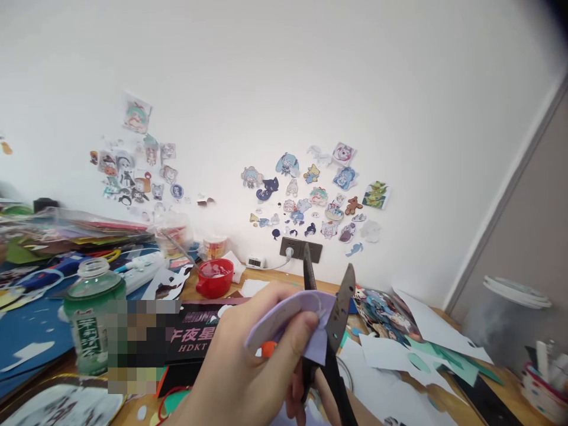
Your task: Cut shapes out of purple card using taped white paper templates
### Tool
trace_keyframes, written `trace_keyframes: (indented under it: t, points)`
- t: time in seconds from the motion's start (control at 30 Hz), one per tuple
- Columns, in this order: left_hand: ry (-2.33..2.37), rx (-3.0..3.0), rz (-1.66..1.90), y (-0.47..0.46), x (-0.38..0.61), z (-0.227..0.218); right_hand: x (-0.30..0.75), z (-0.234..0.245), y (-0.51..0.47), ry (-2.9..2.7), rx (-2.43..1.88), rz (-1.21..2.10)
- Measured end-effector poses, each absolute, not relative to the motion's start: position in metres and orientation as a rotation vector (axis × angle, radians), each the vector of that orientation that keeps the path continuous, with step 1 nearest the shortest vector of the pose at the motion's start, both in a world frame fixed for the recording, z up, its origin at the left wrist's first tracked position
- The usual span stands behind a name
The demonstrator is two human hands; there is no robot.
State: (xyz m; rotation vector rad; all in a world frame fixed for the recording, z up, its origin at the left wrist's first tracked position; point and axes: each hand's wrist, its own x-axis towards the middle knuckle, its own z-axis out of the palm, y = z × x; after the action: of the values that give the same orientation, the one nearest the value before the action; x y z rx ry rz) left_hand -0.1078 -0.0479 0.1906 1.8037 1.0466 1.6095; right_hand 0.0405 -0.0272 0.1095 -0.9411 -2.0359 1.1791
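Note:
My left hand (252,361) pinches a curled piece of lilac sheet (284,310), thumb on its near face and fingers behind. It looks like craft foam or thick paper; I cannot tell which. Black-handled scissors (339,307) point upward with their blades apart, and the sheet's right edge lies between the blades. Around the scissors' handles, low in the picture, is my right hand (327,393), mostly hidden behind the left hand and the scissors.
A green-tinted bottle (93,319), a red bowl (215,278) and a black printed box (190,334) stand left. Paper scraps (390,378) cover the right side, near a pen cup (545,390). Cut-out stickers (317,195) dot the wall above a socket (293,248).

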Motion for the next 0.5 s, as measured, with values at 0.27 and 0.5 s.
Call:
trace_keyframes:
  t: [0.27,0.5]
  points:
    - [0.890,1.802,1.513,-0.048,-0.115,0.191,0.041,0.103,-0.026,-2.021,-0.971,1.313]
    - [0.826,1.527,1.150,-0.054,-0.114,0.194,0.041,0.095,-0.024,-1.912,-0.989,1.350]
